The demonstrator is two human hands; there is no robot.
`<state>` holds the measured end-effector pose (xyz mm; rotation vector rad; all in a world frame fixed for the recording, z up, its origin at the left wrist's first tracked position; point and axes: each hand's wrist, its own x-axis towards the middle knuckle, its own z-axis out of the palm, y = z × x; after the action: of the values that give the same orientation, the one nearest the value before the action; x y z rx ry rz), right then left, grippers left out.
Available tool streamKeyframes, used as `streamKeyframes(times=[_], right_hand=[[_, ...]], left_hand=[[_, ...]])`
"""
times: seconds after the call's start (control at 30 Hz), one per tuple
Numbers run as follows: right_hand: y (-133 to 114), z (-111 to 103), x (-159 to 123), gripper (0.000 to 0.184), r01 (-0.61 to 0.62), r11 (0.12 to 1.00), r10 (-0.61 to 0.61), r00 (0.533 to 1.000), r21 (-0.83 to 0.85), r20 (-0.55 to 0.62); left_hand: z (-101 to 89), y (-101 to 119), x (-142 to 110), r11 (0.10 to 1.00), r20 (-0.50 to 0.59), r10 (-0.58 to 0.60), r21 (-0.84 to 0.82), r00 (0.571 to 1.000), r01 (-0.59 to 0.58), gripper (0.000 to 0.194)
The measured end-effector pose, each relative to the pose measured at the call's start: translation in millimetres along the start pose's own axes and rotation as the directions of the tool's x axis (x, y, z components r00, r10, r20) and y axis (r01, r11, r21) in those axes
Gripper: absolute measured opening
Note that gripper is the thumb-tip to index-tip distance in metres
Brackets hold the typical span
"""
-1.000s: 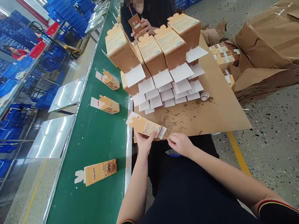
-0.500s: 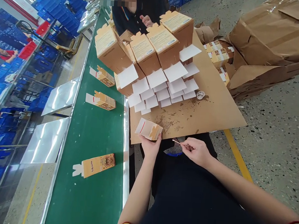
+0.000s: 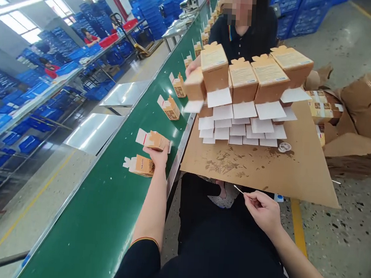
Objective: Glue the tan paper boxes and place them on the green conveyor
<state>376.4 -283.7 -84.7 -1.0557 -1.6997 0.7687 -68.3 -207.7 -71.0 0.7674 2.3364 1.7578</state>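
Over the green conveyor belt [image 3: 106,218], my left hand [image 3: 159,155] has its fingers around a small tan carton [image 3: 158,141] with its white flap open. Right beside it on the belt is another tan carton [image 3: 140,165], its flaps pointing left. In my right hand [image 3: 261,207], thumb and fingers pinch a thin white cotton swab [image 3: 239,190], above my lap and off the board's front edge. Several more open cartons [image 3: 169,108] stand farther up the belt. Whether the held carton rests on the belt, I cannot tell.
Stacked tan boxes with white flaps [image 3: 243,113] rise from a brown cardboard sheet [image 3: 295,174] bearing wet marks. A small clear round container [image 3: 284,147] sits near the stack. Across from me is a co-worker [image 3: 240,38]. A large brown paper-wrapped bundle [image 3: 366,123] lies right.
My left hand has carried the carton from the cardboard sheet's front edge leftward to the belt. My right hand keeps the swab. The co-worker's hand now reaches to a box at the stack's left, and the view has turned.
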Motion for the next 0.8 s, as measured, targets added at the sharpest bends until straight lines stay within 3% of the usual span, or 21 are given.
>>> streamKeyframes(times=[0.13,0.33,0.5,0.57,0.63,0.73,0.8], right_hand=[[0,2,7,0.033,-0.032,0.999,0.032,0.999,0.009,0.008],[-1,5,4,0.044,-0.099,0.995,0.099,0.995,0.003,0.034],[-2,-1,4,0.042,-0.091,0.996,0.091,0.996,0.003,0.001],[1,-10,2,0.039,-0.1,0.995,0.099,0.994,-0.018,-0.04],[7,-22,-2,0.037,-0.12,0.991,0.114,0.989,-0.056,-0.089],[15,-36,-7,0.04,-0.149,0.984,0.132,0.979,-0.1,-0.157],[17,-39,-7,0.042,-0.156,0.983,0.136,0.974,-0.101,-0.182]], left_hand=[[9.6,-11,11,0.993,-0.004,-0.042,0.114,0.999,0.042,0.087],[14.0,-10,14,0.992,0.062,-0.061,0.118,0.996,0.053,0.084],[26.4,9,17,0.992,0.056,-0.09,0.094,0.994,0.085,0.112],[26.7,21,7,0.995,-0.011,-0.018,0.095,1.0,0.019,0.125],[24.7,38,-2,0.986,-0.068,0.158,0.067,0.985,-0.154,0.123],[31.9,77,3,0.906,-0.055,0.395,-0.144,0.917,-0.399,0.098],[52.5,114,24,0.874,0.026,0.385,-0.333,0.922,-0.355,0.078]])
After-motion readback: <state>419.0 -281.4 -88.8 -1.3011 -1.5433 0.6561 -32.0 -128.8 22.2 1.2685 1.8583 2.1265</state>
